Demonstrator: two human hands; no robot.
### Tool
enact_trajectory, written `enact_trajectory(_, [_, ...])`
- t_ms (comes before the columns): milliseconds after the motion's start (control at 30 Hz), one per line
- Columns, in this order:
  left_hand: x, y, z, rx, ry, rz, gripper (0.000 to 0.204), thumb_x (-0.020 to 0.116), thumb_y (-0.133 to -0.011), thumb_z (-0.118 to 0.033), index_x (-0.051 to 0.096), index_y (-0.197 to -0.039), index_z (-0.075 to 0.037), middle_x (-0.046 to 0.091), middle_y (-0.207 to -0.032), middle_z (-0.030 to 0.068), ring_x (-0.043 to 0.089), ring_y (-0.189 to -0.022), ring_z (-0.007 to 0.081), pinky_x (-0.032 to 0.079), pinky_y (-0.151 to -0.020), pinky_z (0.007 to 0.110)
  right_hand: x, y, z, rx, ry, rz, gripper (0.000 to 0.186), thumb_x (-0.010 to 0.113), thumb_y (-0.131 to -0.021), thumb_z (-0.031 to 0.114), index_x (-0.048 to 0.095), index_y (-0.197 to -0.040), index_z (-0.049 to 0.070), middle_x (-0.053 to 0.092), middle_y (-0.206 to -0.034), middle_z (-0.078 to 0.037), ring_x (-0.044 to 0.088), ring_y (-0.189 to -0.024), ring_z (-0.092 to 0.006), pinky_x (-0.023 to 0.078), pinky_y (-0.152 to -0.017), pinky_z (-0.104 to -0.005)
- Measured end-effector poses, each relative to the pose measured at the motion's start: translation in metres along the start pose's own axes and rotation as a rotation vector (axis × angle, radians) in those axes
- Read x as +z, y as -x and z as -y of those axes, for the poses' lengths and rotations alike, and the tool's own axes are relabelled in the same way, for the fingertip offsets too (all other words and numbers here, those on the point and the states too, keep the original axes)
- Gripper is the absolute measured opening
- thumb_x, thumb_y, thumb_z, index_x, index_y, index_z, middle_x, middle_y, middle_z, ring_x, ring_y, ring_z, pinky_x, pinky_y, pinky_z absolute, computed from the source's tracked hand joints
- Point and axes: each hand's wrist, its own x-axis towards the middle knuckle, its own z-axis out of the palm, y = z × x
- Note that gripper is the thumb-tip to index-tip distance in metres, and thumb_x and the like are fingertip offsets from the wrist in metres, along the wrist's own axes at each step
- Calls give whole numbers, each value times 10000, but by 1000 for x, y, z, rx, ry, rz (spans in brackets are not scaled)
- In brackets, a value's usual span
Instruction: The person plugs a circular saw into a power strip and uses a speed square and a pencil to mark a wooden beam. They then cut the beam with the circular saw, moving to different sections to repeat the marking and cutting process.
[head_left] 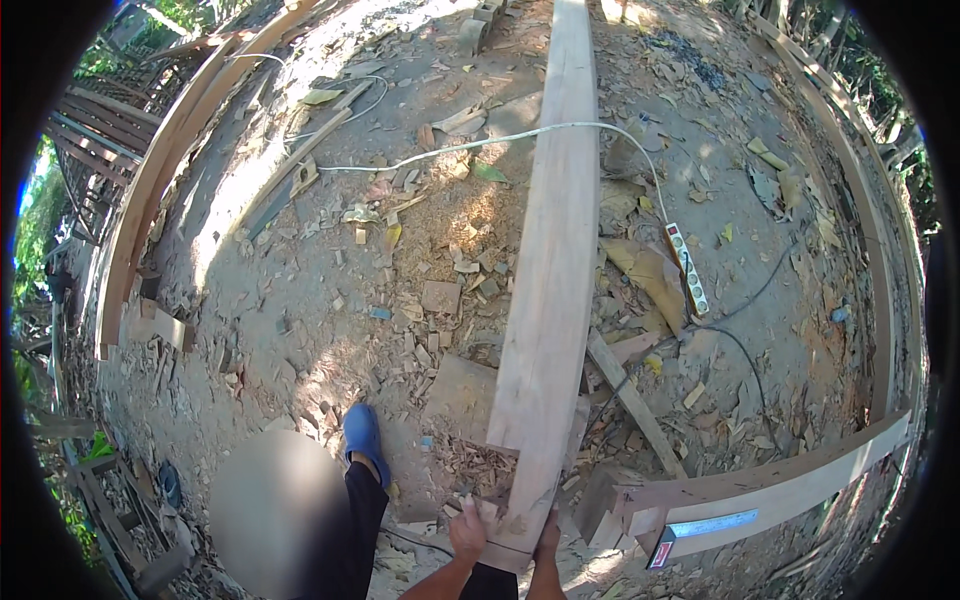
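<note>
a: what's on the left?
b: curved planks (150,180) on the dirt, then a blue shoe (362,432) among the chips.
a: and the hands?
b: the left hand (467,532) grips the near end of the long plank (550,260), fingers curled on its edge; the right hand (547,540) clasps the other edge.
a: how far along?
b: early, it seems: the plank lies on the ground, uncut. a cord (480,145) crosses it; a power strip (688,268) and a level (700,528) sit to the right.

Long pale wooden plank (548,270), flat-faced and roughly sawn, runs from 6 o'clock up to 12 o'clock over chip-strewn ground, its near end tapered and raised, a white cord crossing it.
</note>
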Motion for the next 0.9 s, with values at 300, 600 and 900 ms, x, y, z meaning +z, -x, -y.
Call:
enact_trajectory(300, [-43,-64,17,-270,-135,-36,917,340,-926,-682,636,-968,186,599,-1018,417,589,-1084,502,416,-934,498,59,68,49,-178,797,-267,651,374,-997,520,704,-1001,-41,663,-917,-310,634,-901,-491,504,-770,-508])
enact_trajectory(600, [-45,-145,41,-387,204,300,832,329,-954,-617,592,-1146,149,580,-1153,372,559,-1117,489,406,-972,480,95,96,20,-407,781,-320,542,522,-917,517,700,-774,26,619,-634,-255,616,-616,-479,473,-578,-563])
enact_trajectory(900, [1,-197,106,-438,200,325,697,318,-995,-524,629,-1149,81,637,-1093,296,584,-1060,462,415,-950,487,107,107,22,139,1252,-55,524,426,-1020,435,564,-1270,-5,628,-1207,-161,689,-809,-243,537,-685,-446])
